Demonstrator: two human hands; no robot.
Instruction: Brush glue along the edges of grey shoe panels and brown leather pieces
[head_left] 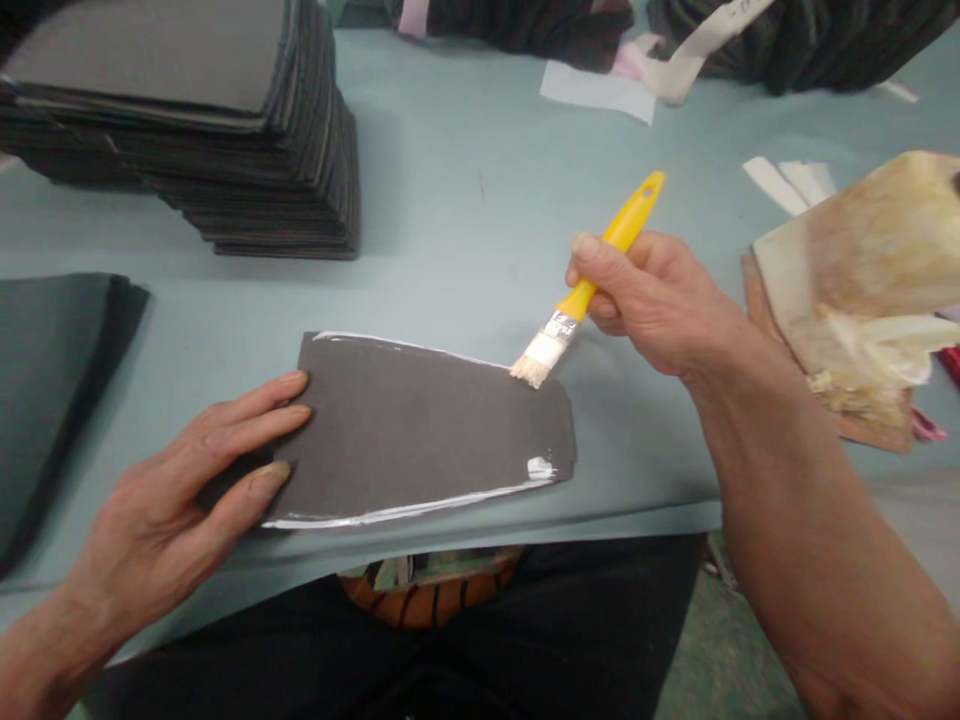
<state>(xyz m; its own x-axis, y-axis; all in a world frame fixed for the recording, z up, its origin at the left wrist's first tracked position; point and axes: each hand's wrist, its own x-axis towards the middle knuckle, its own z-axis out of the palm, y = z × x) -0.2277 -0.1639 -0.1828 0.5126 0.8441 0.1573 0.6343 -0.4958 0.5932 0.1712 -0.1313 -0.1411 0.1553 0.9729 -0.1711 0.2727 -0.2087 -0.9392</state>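
Note:
A dark grey tapered panel lies flat near the table's front edge. White glue-like strips run along its far and near long edges, with a white blob by the right near corner. My left hand rests with fingers spread on the panel's left end. In my right hand is a paintbrush with a yellow handle, gripped between thumb and fingers. Its whitened bristles touch the panel's far edge close to the right end.
A tall stack of dark panels stands at the back left, and more dark sheets lie at the left. A stained, crusted container sits on a brown board at the right. White paper scraps and dark bundles lie at the back.

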